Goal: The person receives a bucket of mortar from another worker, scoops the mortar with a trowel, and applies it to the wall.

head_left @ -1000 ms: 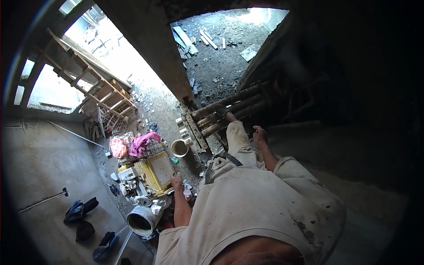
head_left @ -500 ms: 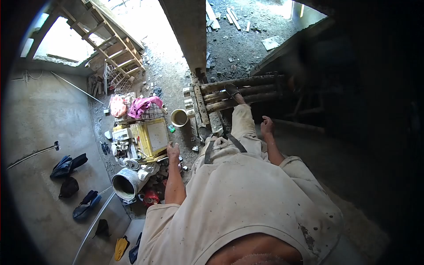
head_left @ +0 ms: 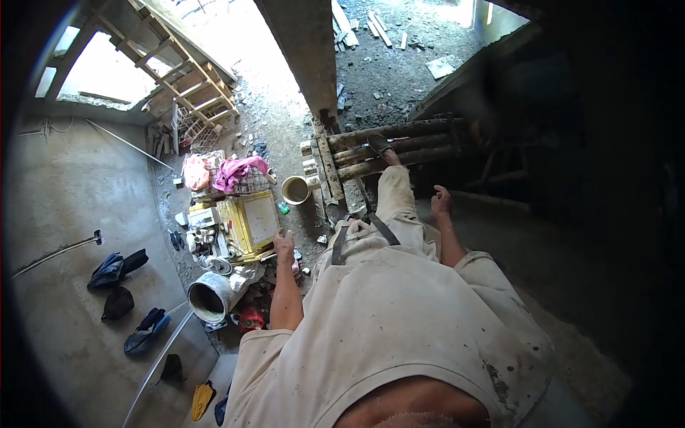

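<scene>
wall [head_left: 61,175]: grey | floor [head_left: 275,135]: rubble-strewn | window opening [head_left: 110,68]: glaring white | wooden ladder [head_left: 191,90]: slanted | right: dark

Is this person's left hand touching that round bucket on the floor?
Apart. The head view shows a strip of floor between the left hand and the bucket.

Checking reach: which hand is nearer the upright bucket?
Left: the left hand is just below the upright bucket in view; the right hand is farther, right of the legs.
</scene>
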`<action>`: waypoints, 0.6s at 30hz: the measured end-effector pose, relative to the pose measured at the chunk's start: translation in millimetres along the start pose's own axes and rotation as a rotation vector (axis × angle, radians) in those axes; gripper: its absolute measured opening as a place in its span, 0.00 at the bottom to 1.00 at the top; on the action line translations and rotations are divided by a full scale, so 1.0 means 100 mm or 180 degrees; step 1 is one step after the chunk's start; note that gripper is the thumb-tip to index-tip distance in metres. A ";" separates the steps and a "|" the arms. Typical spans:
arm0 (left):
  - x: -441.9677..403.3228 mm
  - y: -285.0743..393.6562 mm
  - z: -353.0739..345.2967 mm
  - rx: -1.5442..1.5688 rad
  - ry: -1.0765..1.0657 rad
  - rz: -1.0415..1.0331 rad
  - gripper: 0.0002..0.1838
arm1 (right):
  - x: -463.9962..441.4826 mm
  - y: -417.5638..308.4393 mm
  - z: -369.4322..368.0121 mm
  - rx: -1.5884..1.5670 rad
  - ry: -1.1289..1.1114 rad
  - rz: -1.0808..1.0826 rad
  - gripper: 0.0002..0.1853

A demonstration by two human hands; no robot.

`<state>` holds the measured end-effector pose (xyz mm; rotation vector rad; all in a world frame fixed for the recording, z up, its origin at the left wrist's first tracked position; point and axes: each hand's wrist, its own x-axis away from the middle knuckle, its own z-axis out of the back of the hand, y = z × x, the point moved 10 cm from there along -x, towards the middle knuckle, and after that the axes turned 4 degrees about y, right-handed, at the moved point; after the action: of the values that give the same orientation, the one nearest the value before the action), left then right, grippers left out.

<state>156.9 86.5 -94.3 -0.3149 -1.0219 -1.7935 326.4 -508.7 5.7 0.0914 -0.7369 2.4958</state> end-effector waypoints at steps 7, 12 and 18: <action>0.25 0.25 0.15 0.0001 0.0085 -0.0123 0.24 | -0.02 0.20 0.01 -0.0206 -0.0054 -0.0221 0.19; 0.53 0.47 0.24 0.0167 0.0060 -0.0171 0.22 | 0.12 0.13 -0.06 -0.0117 -0.0024 -0.0228 0.19; 0.01 -0.11 0.03 0.0366 0.0014 -0.0064 0.22 | 0.15 0.04 -0.10 -0.0136 -0.0048 -0.0217 0.19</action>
<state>146.6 89.5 -97.4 -0.2303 -1.1239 -1.7446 312.1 -499.1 -1.9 0.1180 -0.7799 2.4159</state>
